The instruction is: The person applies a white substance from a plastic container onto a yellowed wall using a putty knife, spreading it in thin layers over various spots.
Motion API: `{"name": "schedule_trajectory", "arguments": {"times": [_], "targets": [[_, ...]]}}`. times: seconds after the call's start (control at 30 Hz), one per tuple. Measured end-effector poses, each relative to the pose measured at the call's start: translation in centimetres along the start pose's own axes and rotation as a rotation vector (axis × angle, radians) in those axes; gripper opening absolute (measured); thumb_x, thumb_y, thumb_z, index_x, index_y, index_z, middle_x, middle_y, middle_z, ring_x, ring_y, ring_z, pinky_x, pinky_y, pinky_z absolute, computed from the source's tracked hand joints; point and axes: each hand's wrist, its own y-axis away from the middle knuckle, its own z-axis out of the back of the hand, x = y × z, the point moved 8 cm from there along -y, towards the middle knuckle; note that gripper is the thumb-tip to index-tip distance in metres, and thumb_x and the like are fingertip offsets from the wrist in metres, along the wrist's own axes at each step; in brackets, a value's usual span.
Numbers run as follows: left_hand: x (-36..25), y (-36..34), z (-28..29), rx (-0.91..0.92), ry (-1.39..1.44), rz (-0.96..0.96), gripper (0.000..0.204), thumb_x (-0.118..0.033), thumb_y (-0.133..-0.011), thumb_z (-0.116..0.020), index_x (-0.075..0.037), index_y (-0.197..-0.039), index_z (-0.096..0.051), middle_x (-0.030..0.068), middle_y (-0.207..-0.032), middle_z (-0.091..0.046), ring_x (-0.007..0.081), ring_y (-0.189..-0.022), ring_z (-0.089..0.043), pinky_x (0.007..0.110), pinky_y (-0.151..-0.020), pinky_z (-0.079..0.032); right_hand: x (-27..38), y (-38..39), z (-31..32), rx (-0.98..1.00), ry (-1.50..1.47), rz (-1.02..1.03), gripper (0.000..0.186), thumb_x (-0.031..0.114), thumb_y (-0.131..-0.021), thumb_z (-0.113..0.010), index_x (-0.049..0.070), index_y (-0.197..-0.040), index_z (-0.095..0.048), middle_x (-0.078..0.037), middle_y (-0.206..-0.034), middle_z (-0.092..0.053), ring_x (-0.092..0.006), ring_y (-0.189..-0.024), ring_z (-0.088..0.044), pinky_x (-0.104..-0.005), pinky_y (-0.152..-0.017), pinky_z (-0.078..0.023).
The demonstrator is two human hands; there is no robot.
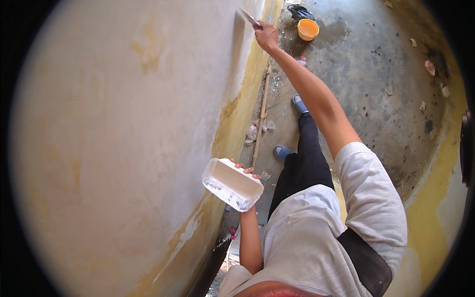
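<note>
My left hand [246, 169] is wrapped around the far side of a white oblong mud pan [228, 194], with its fingertips over the rim. Smears mark the pan's near wall, and its inside looks whitish. My right arm stretches far forward along the wall [123, 123]. At its end my right hand [267, 36] is closed on a putty knife [249, 18], whose thin blade is seen nearly edge-on at the wall surface. Whether the blade touches the wall I cannot tell. The wall carries a whitish coat over yellow paint, which still shows in patches and along the lower strip.
A wooden pole [262, 111] lies along the foot of the wall, beside crumpled plastic [252, 131]. An orange bucket [308, 29] and a dark bag [300, 12] sit on the stained concrete floor [366, 74] ahead. Scraps [429, 68] are scattered to the right.
</note>
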Motion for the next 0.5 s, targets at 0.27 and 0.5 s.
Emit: {"name": "schedule_trajectory", "arguments": {"times": [0.27,0.5], "targets": [[-1.2,0.3,2.2,-0.004,0.005,0.013,0.065,-0.051,-0.084,-0.058,-0.019,-0.136,-0.037,0.0007,-0.118,-0.051,0.0220,-0.105,-0.047,0.044,-0.092,-0.035,-1.6,21.2,-6.7,0.019,-0.133,0.186,0.047,-0.001,-0.073,-0.057,0.013,-0.117,-0.064,-0.013,-0.115,-0.062,-0.0290,-0.097,-0.064,-0.0340,-0.083,-0.052],[-2.5,1.2,5.7,-0.095,0.038,0.015,0.059,-0.049,-0.091,-0.048,-0.017,-0.138,-0.037,0.0050,-0.116,-0.051,0.0250,-0.104,-0.045,0.048,-0.091,-0.034,-4.2,44.4,-10.9,0.455,-0.139,-0.017,0.058,-0.002,-0.072,-0.056,0.021,-0.125,-0.058,-0.012,-0.121,-0.060,-0.0334,-0.090,-0.065,-0.0391,-0.079,-0.054]]}}
